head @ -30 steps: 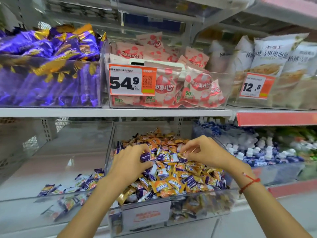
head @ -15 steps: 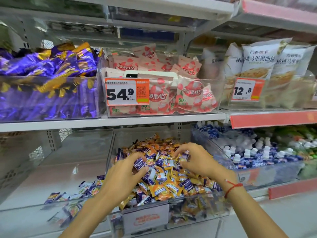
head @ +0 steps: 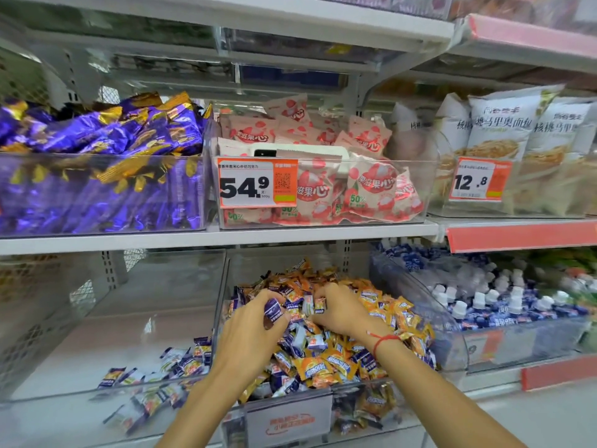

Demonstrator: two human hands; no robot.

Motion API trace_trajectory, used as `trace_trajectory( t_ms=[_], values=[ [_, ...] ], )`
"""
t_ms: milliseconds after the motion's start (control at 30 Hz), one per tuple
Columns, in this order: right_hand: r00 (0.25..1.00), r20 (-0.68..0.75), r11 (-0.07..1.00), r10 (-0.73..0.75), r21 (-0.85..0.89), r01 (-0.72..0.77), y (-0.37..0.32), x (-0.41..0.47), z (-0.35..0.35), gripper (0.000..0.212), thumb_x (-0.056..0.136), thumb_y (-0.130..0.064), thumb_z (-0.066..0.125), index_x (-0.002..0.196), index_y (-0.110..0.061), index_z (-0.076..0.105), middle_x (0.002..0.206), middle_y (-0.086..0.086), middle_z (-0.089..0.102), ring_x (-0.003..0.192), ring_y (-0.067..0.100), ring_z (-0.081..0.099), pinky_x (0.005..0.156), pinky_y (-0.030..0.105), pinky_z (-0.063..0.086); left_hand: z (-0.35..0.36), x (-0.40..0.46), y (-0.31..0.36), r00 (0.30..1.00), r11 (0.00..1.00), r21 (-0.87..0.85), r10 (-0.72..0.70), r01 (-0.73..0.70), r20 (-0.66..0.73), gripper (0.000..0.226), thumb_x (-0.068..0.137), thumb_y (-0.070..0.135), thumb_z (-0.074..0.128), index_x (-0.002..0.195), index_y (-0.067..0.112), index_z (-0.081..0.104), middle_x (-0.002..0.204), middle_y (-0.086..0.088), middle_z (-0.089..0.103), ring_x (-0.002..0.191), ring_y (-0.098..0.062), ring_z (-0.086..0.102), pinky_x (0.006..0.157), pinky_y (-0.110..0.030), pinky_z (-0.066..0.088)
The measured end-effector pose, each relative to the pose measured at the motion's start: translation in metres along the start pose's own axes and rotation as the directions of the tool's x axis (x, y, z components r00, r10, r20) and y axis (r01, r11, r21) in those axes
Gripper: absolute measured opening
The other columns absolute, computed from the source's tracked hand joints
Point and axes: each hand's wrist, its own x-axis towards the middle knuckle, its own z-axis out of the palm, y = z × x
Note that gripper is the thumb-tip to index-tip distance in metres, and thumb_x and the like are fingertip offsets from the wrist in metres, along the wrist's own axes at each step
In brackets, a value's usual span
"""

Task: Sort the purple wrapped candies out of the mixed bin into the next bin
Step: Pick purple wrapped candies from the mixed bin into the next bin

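Note:
The mixed bin (head: 226, 286) on the lower shelf holds a heap of orange and purple wrapped candies (head: 326, 367). My left hand (head: 252, 334) is in the heap and pinches a purple candy (head: 273, 310) between thumb and fingers. My right hand (head: 342, 310), with a red string on its wrist, is beside it with curled fingers gripping small candies (head: 318, 304). The bin to the left (head: 97, 318) is clear plastic, with several purple candies (head: 181, 363) lying on its floor near the front right.
To the right of the mixed bin stands a bin of small blue and white bottles (head: 504, 302). The upper shelf (head: 226, 236) carries bins of purple and gold packs (head: 97, 163), pink packs (head: 323, 182) and white bags (head: 517, 140). Price tags (head: 256, 182) hang in front.
The camera view has tilted upward. Both hands have drawn closer together over the heap, and my left hand now has a purple candy pinched and lifted.

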Motion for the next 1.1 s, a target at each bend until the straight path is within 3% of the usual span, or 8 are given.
trace_trajectory(
  t_ms=[167, 300, 467, 600, 733, 867, 967, 1100],
  values=[
    [0.980, -0.198, 0.971, -0.032, 0.227, 0.077, 0.025, -0.035, -0.022, 0.023, 0.089, -0.017, 0.068, 0.112, -0.020, 0.071, 0.117, -0.004, 0.068, 0.096, 0.020, 0.068, 0.082, 0.029, 0.054, 0.002, 0.008, 0.000, 0.996, 0.996, 0.082, 0.024, -0.031, 0.084, 0.023, 0.094, 0.038, 0.057, 0.117, 0.036, 0.053, 0.088, 0.005, 0.070, 0.071, -0.016, 0.065, 0.069, -0.036, 0.054],
    [0.995, -0.099, 0.947, -0.005, 0.319, 0.036, 0.047, -0.045, -0.032, 0.018, 0.098, -0.013, 0.052, 0.104, -0.023, 0.066, 0.099, 0.001, 0.073, 0.052, 0.011, 0.060, 0.050, 0.020, 0.042, 0.006, 0.026, -0.002, 0.979, 0.968, 0.227, 0.062, -0.107, 0.196, 0.033, 0.095, 0.042, 0.054, 0.127, 0.034, 0.055, 0.109, 0.003, 0.070, 0.095, -0.017, 0.066, 0.075, -0.029, 0.050],
    [0.996, -0.093, 0.922, -0.020, 0.382, 0.054, 0.050, -0.045, -0.041, 0.020, 0.100, -0.021, 0.049, 0.112, -0.025, 0.065, 0.110, -0.002, 0.067, 0.086, 0.025, 0.067, 0.069, 0.030, 0.049, 0.015, 0.049, -0.007, 0.915, 0.890, 0.398, 0.050, -0.223, 0.400, 0.055, 0.099, 0.043, 0.047, 0.150, 0.032, 0.029, 0.151, 0.003, 0.037, 0.133, -0.020, 0.043, 0.096, -0.036, 0.044],
    [0.998, -0.045, 0.817, -0.044, 0.573, 0.062, 0.034, -0.039, -0.036, 0.029, 0.105, -0.028, 0.034, 0.127, -0.030, 0.052, 0.121, -0.007, 0.054, 0.115, 0.018, 0.054, 0.084, 0.025, 0.037, 0.016, 0.064, 0.003, 0.892, 0.831, 0.507, -0.031, -0.227, 0.450, 0.055, 0.095, 0.041, 0.056, 0.144, 0.020, 0.042, 0.144, -0.003, 0.048, 0.130, -0.024, 0.047, 0.101, -0.038, 0.043],
    [0.980, 0.097, 0.949, -0.171, 0.283, 0.138, 0.045, -0.035, -0.025, 0.030, 0.104, -0.021, 0.037, 0.127, -0.022, 0.058, 0.136, -0.001, 0.050, 0.126, 0.015, 0.044, 0.098, 0.027, 0.036, 0.014, 0.061, 0.014, 0.915, 0.773, 0.573, 0.024, -0.272, 0.402, 0.040, 0.091, 0.037, 0.063, 0.125, 0.018, 0.052, 0.124, -0.003, 0.060, 0.110, -0.024, 0.057, 0.085, -0.033, 0.044],
    [0.995, -0.024, 0.974, -0.096, 0.205, 0.099, 0.065, -0.039, -0.052, 0.025, 0.098, -0.016, 0.052, 0.114, -0.026, 0.068, 0.128, -0.002, 0.057, 0.116, 0.016, 0.052, 0.092, 0.028, 0.043, 0.001, 0.049, 0.011, 0.945, 0.810, 0.524, 0.109, -0.265, 0.309, 0.042, 0.085, 0.049, 0.067, 0.119, 0.027, 0.058, 0.120, 0.005, 0.064, 0.102, -0.017, 0.062, 0.080, -0.031, 0.047],
    [0.989, 0.108, 0.972, -0.101, 0.225, 0.075, 0.070, -0.049, -0.083, 0.027, 0.097, -0.017, 0.054, 0.119, -0.032, 0.062, 0.122, -0.004, 0.057, 0.099, 0.010, 0.057, 0.082, 0.022, 0.046, -0.008, 0.033, 0.011, 0.954, 0.857, 0.437, 0.184, -0.273, 0.236, 0.051, 0.084, 0.058, 0.060, 0.127, 0.031, 0.058, 0.120, 0.011, 0.062, 0.100, -0.011, 0.061, 0.078, -0.028, 0.048],
    [0.957, 0.289, 0.999, -0.035, 0.018, 0.031, 0.065, -0.052, -0.078, 0.055, 0.093, -0.028, 0.063, 0.143, -0.028, 0.041, 0.141, 0.000, 0.042, 0.115, 0.016, 0.050, 0.093, 0.026, 0.040, -0.015, 0.005, 0.011, 0.963, 0.919, 0.289, 0.254, -0.269, 0.088, 0.043, 0.084, 0.059, 0.057, 0.121, 0.037, 0.060, 0.110, 0.024, 0.056, 0.087, 0.000, 0.056, 0.066, -0.015, 0.041]
  ],
)
